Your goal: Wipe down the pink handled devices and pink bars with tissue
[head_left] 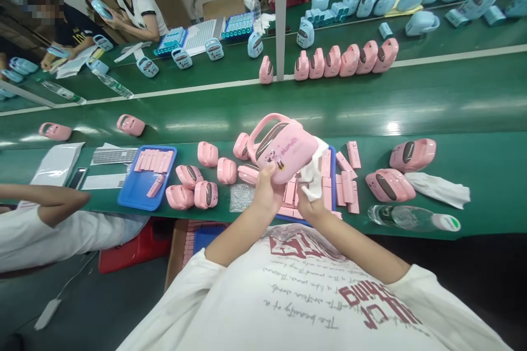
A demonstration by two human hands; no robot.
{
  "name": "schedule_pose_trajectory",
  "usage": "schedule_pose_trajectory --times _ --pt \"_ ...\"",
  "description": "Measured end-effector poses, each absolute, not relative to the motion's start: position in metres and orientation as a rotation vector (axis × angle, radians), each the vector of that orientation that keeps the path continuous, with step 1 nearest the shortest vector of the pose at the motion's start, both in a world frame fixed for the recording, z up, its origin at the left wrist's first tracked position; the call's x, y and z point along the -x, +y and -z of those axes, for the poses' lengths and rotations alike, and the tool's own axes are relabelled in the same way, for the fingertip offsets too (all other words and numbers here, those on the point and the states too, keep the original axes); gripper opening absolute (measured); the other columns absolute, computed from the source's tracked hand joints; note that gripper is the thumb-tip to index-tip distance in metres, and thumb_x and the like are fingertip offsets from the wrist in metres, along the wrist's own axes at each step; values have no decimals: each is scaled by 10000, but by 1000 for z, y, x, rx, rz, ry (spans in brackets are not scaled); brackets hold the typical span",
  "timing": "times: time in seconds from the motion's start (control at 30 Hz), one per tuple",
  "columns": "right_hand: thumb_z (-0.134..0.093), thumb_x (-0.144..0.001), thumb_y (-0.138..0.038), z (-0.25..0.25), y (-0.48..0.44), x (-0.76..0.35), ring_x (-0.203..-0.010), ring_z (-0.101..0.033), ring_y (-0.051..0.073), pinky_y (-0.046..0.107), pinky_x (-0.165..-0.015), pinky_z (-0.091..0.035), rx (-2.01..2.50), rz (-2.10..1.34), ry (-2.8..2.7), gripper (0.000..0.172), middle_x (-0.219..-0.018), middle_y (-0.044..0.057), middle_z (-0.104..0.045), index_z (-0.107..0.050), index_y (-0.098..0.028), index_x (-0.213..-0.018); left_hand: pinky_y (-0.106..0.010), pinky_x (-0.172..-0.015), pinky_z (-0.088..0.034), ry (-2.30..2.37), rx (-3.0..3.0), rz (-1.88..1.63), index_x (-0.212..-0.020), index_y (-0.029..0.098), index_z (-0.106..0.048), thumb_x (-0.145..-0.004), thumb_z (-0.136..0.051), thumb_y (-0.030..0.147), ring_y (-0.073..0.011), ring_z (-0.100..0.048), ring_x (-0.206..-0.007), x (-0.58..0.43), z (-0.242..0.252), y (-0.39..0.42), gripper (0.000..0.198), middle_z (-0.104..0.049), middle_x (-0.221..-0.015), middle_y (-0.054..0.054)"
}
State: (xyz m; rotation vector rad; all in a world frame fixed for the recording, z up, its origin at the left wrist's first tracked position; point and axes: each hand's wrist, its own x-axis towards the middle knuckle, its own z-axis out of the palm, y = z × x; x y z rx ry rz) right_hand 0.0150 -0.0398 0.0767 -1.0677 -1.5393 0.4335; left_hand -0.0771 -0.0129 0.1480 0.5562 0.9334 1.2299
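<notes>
My left hand (268, 193) is closed on the lower edge of a pink plastic housing (293, 148) with a loop handle, a dark strip and a printed cartoon figure. The housing is tilted, its handle toward the upper left. A white cloth (313, 176) is bunched in my right hand (309, 205) and touches the housing's right end. Beneath my hands lies a blue tray (332, 178) holding small pink blocks, partly hidden. More pink blocks (348, 189) lie just right of the tray. Several similar pink housings (226, 170) stand to the left of my hands.
On the right are pink housings (390, 185), a white cloth (438, 189) and a lying water bottle (411, 218). Another blue tray (140, 197) is at left, near a co-worker's arm (53, 203). Across the green conveyor (197, 107) are a post (280, 16), blue housings (304, 34) and other workers.
</notes>
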Motion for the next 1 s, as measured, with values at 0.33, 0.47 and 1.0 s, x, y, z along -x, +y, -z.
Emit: schedule_pose_trajectory --times 0.33,0.47,1.0 --pt "-284 -893 -659 -82 -20 -5 -1091 -624 217 353 -870 -544 1181 -1100 -734 644 -1119 113 -670 -570 -178 -1211 -372 -966 -467 879 -450 -1176 -1131 172 -610 -628 -721 517 -277 -557 -1194 58 -130 -17 621 -664 -1187 -89" --pt "-342 -851 -696 -110 14 -35 -941 -673 221 340 -771 -561 974 -1264 -454 620 -981 70 -712 -650 -184 -1016 -377 -992 -436 850 -467 -1108 -1179 188 -596 -599 -769 378 -256 -580 -1157 56 -124 -20 634 -674 -1167 -78" --pt "-703 -560 -644 -127 -10 -51 -1097 -584 270 411 -953 -473 879 -1028 -366 607 -1086 42 -653 -616 -240 -1004 -415 -1005 -418 730 -952 -896 -1255 235 -530 -440 -893 379 -311 -491 -1230 83 -121 7 903 -584 -1273 -80"
